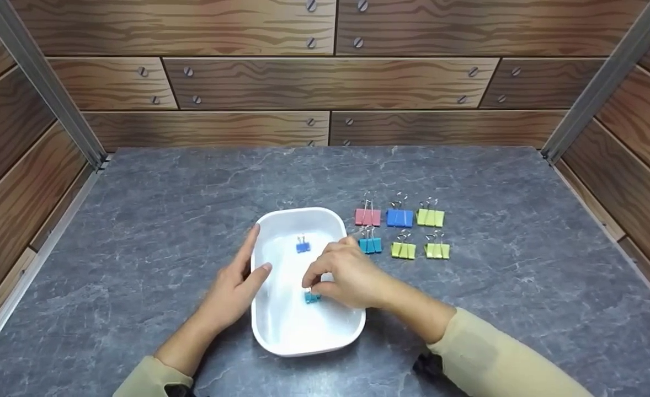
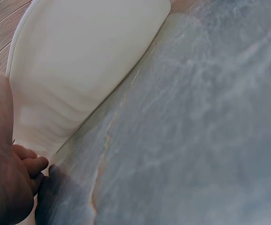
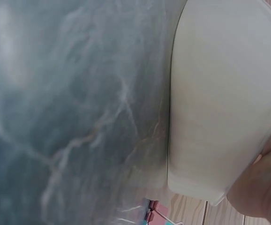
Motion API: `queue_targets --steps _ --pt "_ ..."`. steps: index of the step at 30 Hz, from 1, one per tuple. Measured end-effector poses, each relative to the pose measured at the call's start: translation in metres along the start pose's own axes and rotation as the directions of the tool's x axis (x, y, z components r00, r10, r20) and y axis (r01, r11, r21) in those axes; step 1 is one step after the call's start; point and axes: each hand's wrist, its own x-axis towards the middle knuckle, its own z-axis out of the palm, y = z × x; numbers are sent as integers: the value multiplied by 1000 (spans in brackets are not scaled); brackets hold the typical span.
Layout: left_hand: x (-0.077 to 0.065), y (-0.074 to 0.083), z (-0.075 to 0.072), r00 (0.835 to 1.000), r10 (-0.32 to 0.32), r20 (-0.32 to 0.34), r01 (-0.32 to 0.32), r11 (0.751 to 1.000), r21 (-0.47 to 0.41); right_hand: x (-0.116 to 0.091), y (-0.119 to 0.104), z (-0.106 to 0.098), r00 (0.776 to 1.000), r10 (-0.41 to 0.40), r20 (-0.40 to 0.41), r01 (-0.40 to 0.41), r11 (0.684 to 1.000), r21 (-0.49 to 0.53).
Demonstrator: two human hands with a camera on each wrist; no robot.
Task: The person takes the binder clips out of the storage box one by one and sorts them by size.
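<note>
A white plastic tub [image 1: 286,328] stands in front of the person. The left hand [image 1: 227,295] holds its left side, thumb over the rim and the other fingers along the outer wall. Reaching over the right rim, the right hand [image 1: 352,274] pinches a small teal binder clip [image 1: 312,298] by its wire handles, low inside the tub. A small blue binder clip [image 1: 303,246] sits farther back in the tub. In the right wrist view the tub's wall [image 3: 215,103] hides the fingertips and the clip.
Right of the tub are two rows of binder clips: pink [image 1: 368,217], blue [image 1: 400,218] and yellow-green [image 1: 431,218] behind; teal [image 1: 370,246] and two yellow-green [image 1: 403,251] in front. Wood-patterned panels [image 1: 330,82] enclose the grey marbled table [image 1: 154,231].
</note>
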Motion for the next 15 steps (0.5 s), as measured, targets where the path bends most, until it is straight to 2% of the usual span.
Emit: queue_targets --steps 7,15 --pt "-2 -1 0 1000 5 -4 -5 1000 -13 -1 2 1 999 9 -32 -6 994 108" --pt "0 0 1 1000 16 0 -16 1000 -14 -2 5 -6 997 16 -81 7 958 287"
